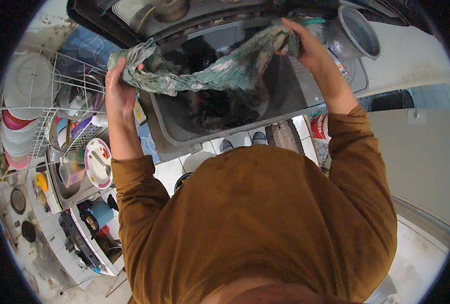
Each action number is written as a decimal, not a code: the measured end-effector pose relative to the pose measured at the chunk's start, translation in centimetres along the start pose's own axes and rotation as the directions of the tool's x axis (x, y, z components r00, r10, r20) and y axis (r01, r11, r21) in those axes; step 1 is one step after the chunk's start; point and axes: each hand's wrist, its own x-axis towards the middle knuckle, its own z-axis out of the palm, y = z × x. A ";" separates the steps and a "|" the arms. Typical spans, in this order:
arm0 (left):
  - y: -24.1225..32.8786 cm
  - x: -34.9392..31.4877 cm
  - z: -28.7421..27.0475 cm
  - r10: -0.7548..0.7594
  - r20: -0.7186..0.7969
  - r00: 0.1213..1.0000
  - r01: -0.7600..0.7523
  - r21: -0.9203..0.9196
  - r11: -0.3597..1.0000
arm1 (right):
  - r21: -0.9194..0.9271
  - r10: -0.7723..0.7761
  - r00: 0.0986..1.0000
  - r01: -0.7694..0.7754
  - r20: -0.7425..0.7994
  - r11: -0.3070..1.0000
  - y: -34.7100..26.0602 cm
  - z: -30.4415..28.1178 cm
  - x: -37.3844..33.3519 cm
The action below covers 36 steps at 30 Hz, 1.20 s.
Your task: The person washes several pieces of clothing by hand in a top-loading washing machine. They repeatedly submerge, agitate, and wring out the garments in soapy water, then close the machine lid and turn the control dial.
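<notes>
A long-sleeved brown garment (255,218) covers the person's torso and both arms to the wrists. Beyond it stands a dark grey rectangular tub (179,136) with rounded corners and a broad rim; its interior is dark, and the contents cannot be clearly identified. To the left stands a white wire dish rack (47,119) loaded with plates and vessels.

The wet, crumpled green-and-white cloth (205,80) is held over the tub, spanning it from the left hand (119,91) to the right hand (313,50). Its middle sags between the two grips. The right portion is twisted and narrowed; the left portion is bunched into thick folds.

Left hand: fingers are gripping the bunched left end, with folds of cloth lying against them and extending above the fingertips. Right hand: fingers are closed on the gathered right end, raised higher in view than the left; part of this grip is hidden by the cloth.

A grey round metal pot (354,38) lies tilted just beyond the right hand. A white plate with a red patterned rim (92,158) sits below the rack, near the left forearm. A grey spoon (101,164) rests on the plate.
</notes>
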 end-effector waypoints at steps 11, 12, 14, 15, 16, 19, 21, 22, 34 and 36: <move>2.3 0.3 2.1 0.037 0.125 0.992 -0.043 0.049 0.998 | 0.153 -0.373 0.926 0.361 0.058 0.920 -8.3 9.9 -7.5; 2.5 0.6 2.5 0.027 0.150 0.988 -0.033 0.040 0.999 | 0.155 -0.377 0.918 0.357 0.123 0.921 -8.9 9.2 -6.9; 2.9 0.5 3.2 0.048 0.132 0.990 -0.061 0.092 0.994 | 0.169 -0.368 0.887 0.332 0.278 0.928 -10.3 8.3 -4.7; 3.0 0.4 3.5 0.060 0.119 0.991 -0.074 0.116 0.991 | 0.144 -0.357 0.911 0.333 0.207 0.932 -10.6 8.6 -5.0; 3.2 0.0 3.5 0.058 0.116 0.992 -0.070 0.102 0.992 | 0.148 -0.369 0.901 0.342 0.229 0.928 -11.0 8.9 -5.1; 3.0 0.5 3.6 0.069 0.124 0.990 -0.071 0.018 0.997 | 0.176 -0.418 0.854 0.381 0.309 0.908 -11.7 9.2 -5.2; 2.9 0.3 3.7 0.039 0.135 0.990 -0.037 -0.022 0.999 | 0.196 -0.412 0.881 0.373 0.233 0.907 -11.8 9.8 -6.1; 2.8 0.3 3.7 0.010 0.151 0.988 -0.003 -0.045 0.999 | 0.204 -0.408 0.893 0.371 0.191 0.906 -12.0 9.8 -6.5; -1.6 -0.1 4.9 -0.136 0.031 0.990 0.138 -0.055 0.989 | -0.301 -0.263 0.887 0.387 0.378 0.872 -4.9 4.9 -3.2; -2.0 0.1 5.4 -0.176 0.039 0.984 0.178 -0.039 0.983 | -0.662 -0.248 0.868 0.490 0.430 0.567 -1.3 5.1 -2.2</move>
